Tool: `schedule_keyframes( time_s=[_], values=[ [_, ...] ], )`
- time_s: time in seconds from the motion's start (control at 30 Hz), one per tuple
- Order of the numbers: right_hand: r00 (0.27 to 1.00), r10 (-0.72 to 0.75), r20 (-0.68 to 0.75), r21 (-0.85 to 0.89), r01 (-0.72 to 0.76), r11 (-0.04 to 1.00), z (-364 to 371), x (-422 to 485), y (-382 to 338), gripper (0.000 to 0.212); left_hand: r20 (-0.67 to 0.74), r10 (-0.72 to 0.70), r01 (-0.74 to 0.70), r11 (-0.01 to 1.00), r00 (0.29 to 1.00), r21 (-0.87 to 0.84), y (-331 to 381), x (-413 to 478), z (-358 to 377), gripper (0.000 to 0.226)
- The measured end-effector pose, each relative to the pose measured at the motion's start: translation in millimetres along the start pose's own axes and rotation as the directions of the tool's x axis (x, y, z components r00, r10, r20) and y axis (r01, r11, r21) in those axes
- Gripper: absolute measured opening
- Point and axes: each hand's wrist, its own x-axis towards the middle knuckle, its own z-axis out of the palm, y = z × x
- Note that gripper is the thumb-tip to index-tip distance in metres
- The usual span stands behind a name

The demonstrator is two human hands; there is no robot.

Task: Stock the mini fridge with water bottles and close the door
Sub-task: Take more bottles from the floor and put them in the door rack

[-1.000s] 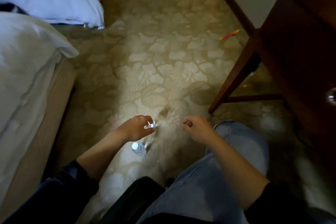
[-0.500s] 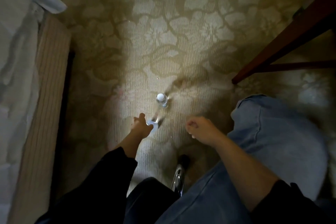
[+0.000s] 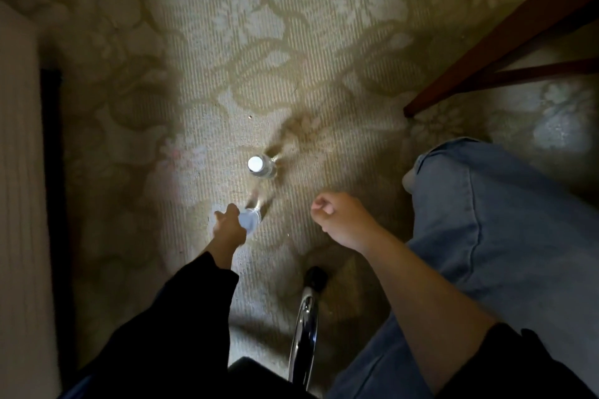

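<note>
Bed edge [image 3: 19, 172] is seen far left. The near bottle [image 3: 250, 220] is gripped by its top in the left hand [image 3: 228, 223], low over the carpet [image 3: 227, 74]. The far bottle [image 3: 261, 166] is seen upright on the carpet just beyond. The right hand [image 3: 340, 220] is curled into a fist, nothing held. No fridge is shown. The far bottle could be knocked over by a forward swing; the top-only grip could be lost.
</note>
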Motion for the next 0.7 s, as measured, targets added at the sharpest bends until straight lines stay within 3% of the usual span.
schedule_keyframes(
  time_s=[0.2, 0.4, 0.6, 0.7],
  values=[
    [1.0, -0.008, -0.005, -0.016, 0.008, 1.0, 0, -1, -4, 0.023, -0.123, 0.173, -0.16, 0.982, 0.977, 0.102, 6, -4, -6, 0.024],
    [0.998, -0.051, -0.019, -0.057, 0.05, 0.997, -8, -31, -11, 0.022, -0.042, 0.393, -0.383, 0.912, 0.919, 0.147, 32, -39, -34, 0.025],
    [0.993, -0.047, -0.111, 0.018, 0.049, 0.999, -27, -77, -2, 0.017, 0.055, 0.72, -0.712, 0.668, 0.692, 0.217, 80, -106, -69, 0.026],
    [0.98, -0.096, -0.175, 0.01, 0.099, 0.995, -35, -107, 2, 0.01, 0.062, 0.821, -0.8, 0.531, 0.567, 0.278, 102, -153, -81, 0.024]
  ],
)
